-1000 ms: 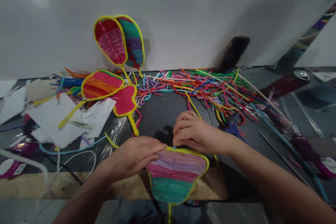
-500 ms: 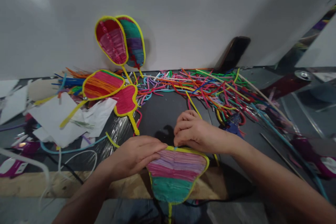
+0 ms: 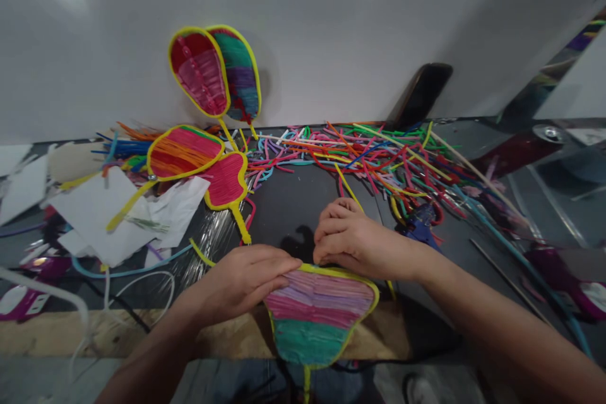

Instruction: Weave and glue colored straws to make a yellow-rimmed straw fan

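Note:
A paddle-shaped fan point(image 3: 322, 306) of pipe cleaners lies at the table's front edge, its yellow stem pointing towards me. Inside its yellow rim run bands of pink, lilac, magenta and teal. My left hand point(image 3: 250, 274) grips the fan's far rim at the left, thumb on the near side. Pressed together at the middle of that rim, the fingers of my right hand point(image 3: 348, 237) pinch something small that they mostly hide. A yellow pipe cleaner point(image 3: 349, 186) passes behind the right hand.
Finished fans point(image 3: 201, 72) lean on the white wall; others point(image 3: 187, 153) lie left over paper scraps point(image 3: 104, 214). Loose coloured pipe cleaners point(image 3: 326, 148) heap along the back. A phone point(image 3: 421, 95) leans at back right, beside a dark red can point(image 3: 516, 151). Clear strands point(image 3: 208, 237) lie left.
The light blue bit at my right fingertips, plain before, is now almost hidden. Both hands and the fan have barely moved.

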Tool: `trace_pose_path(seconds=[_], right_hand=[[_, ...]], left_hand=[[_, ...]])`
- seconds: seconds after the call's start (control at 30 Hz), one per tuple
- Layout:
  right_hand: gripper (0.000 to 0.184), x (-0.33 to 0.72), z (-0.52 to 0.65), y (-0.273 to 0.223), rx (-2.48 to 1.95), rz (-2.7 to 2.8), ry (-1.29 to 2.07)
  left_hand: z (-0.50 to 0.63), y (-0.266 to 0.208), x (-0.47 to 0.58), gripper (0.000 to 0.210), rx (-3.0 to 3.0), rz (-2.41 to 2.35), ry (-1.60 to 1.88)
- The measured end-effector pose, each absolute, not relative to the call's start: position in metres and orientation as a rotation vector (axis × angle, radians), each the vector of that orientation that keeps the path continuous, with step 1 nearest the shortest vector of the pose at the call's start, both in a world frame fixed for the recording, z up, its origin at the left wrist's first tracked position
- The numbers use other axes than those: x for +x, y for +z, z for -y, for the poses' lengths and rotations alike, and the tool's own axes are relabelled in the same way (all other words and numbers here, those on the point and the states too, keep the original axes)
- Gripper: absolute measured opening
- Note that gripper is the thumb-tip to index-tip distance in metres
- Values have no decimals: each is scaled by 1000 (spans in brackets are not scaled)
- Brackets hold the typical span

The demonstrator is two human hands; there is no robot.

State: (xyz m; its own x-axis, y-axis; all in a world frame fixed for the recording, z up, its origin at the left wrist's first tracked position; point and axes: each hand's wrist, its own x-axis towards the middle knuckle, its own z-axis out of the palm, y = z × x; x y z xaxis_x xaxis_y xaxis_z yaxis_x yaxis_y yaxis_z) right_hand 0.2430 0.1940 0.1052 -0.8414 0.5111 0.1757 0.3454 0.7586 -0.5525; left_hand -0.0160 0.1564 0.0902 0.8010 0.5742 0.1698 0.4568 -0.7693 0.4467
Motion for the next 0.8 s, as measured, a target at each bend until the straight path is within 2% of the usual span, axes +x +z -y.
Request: trace_pose_path(seconds=[0.3,0.8], right_hand=[[17,258,-198,107,-655,2525,900],[16,246,-197,98,-625,2576,768]], left_hand=[[-158,91,-16,30,2545,-779,408],[-157,91,-17,29,2545,-785,409]])
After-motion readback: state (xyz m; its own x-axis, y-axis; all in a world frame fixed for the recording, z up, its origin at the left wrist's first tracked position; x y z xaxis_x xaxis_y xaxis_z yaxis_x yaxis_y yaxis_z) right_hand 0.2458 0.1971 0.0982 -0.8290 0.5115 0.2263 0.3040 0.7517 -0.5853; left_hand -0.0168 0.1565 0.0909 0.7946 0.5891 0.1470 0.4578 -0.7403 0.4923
